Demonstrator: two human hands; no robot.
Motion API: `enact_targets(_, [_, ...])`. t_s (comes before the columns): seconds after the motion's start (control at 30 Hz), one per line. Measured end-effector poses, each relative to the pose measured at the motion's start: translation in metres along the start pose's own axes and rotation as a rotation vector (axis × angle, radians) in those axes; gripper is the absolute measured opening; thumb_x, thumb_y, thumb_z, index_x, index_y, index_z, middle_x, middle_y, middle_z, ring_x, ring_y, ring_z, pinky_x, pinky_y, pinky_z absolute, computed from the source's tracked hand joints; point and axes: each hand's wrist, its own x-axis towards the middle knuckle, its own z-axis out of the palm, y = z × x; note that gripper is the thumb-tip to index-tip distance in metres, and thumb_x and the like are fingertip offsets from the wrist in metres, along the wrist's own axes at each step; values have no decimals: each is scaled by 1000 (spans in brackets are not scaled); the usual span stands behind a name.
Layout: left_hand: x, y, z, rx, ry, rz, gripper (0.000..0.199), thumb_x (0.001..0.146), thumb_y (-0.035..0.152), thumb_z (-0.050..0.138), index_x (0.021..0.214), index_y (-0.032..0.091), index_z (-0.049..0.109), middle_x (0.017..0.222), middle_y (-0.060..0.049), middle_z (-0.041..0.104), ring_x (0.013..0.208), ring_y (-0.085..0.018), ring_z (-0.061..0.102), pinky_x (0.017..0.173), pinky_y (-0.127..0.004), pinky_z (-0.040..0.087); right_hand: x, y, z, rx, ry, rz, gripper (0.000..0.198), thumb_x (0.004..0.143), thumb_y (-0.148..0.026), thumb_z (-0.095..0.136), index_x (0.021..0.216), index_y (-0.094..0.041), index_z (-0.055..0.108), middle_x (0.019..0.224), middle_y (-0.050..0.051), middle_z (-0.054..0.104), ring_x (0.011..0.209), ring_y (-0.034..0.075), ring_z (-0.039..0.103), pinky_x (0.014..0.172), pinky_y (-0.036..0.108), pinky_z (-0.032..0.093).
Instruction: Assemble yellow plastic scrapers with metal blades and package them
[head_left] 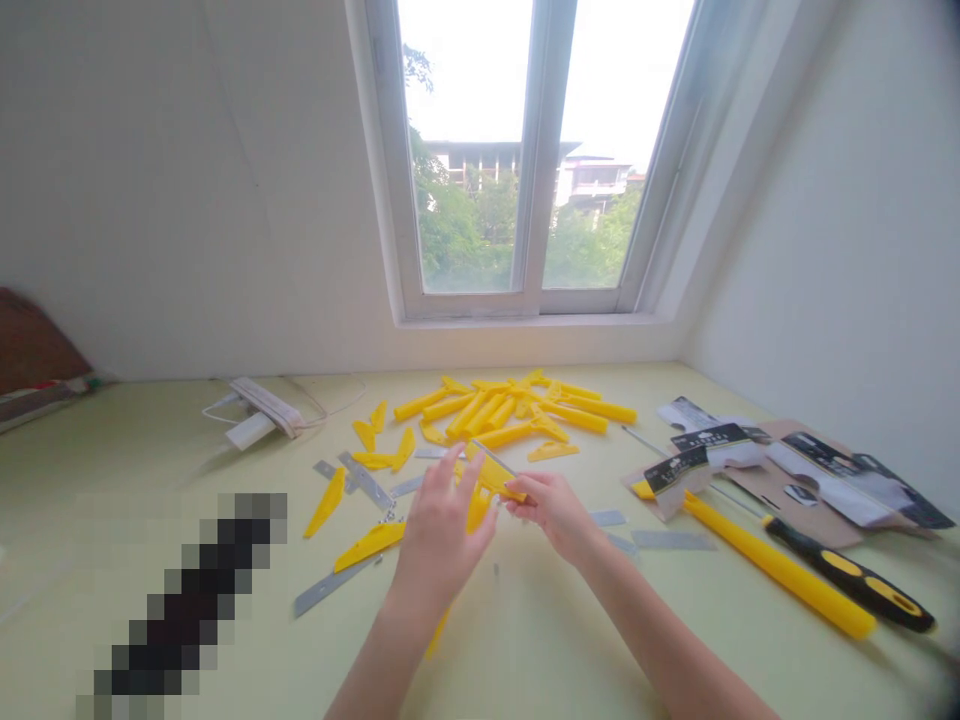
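Observation:
Both my hands are at a yellow plastic scraper head point(493, 474) with a thin grey edge along its top, held above the table. My left hand point(442, 515) is closed around its left side. The fingertips of my right hand point(551, 505) pinch its right end; whether a small part is between them is hidden. More yellow plastic shows under my left palm and below my left forearm. Left of my hands lie loose yellow scraper plates point(369, 546), flat grey metal blades point(330, 588) and a small heap of screws point(389, 513). Another blade point(673, 540) lies to the right.
A pile of yellow handles point(487, 412) lies toward the window. To the right are a long yellow handle point(787, 570), a black-and-yellow screwdriver point(847, 575) and packaging with black labels point(847, 470). A white power strip point(266, 405) sits at the back left. A pixelated dark patch covers the front left.

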Motion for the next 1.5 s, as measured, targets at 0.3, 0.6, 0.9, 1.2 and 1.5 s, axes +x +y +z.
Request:
enact_targets(0.3, [-8,8,17,284,-198,34,71,71,-2,36,131,35,39,140,-6,38,102,-27,55,75,-37,51,-3,-4,3,24,-9,-9,15,60,-27,66,56,-13,60,57,0,57,55,10,52,54,22,39])
enact_targets(0.6, [-12,18,15,299,-204,34,68,74,-4,29,129,34,41,139,-10,39,78,-20,63,71,-36,52,-4,-4,0,45,-32,-10,12,61,-23,64,55,-13,62,55,0,56,56,10,51,52,20,38])
enact_targets(0.9, [-9,29,5,464,-306,50,57,77,-2,39,125,27,45,130,-17,48,74,-20,64,59,-31,54,-3,-3,-2,103,-36,24,9,59,-20,64,53,-13,62,56,1,58,55,10,51,50,19,38])
enact_targets(1.2, [-6,28,2,503,-339,74,61,74,-6,38,124,27,43,132,-15,46,77,-19,65,62,-29,54,0,0,-4,153,-37,55,7,59,-18,65,54,-13,63,59,1,61,57,9,53,50,17,40])
enact_targets(1.5, [-11,14,10,108,-218,-16,57,77,1,37,125,32,42,138,-14,39,83,-25,64,68,-38,50,-7,-18,-9,238,-221,17,27,71,-38,55,65,-13,64,60,5,63,54,13,56,53,22,44])
